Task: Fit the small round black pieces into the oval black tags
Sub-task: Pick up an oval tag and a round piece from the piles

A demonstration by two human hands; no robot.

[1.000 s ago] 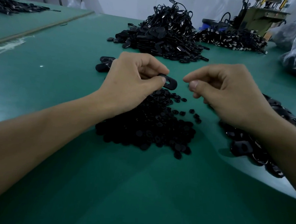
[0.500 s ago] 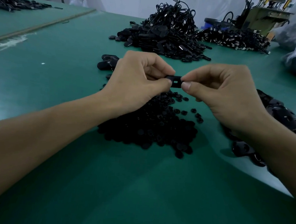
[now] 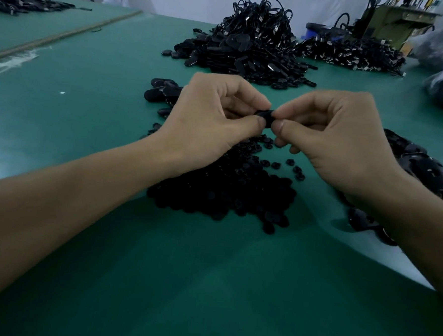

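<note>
1. The green table point(image 3: 84, 84) carries a tall heap of corded tags point(image 3: 252, 49) at the far side.
2. A pile of small round black pieces point(image 3: 226, 191) lies directly below the hands, and a heap of oval tags point(image 3: 422, 171) sits beside the right wrist.
3. The left hand point(image 3: 208, 122) and right hand point(image 3: 342, 142) meet above that pile, each about as near the work as the other.
4. One oval black tag point(image 3: 267, 117) spans the gap, its long axis running left to right. The fingers point(image 3: 256, 102) and thumb of both hands are curled and pinch its ends.
5. The round piece being fitted is hidden, probably under the right fingertips. I cannot tell whether it is seated.
</note>
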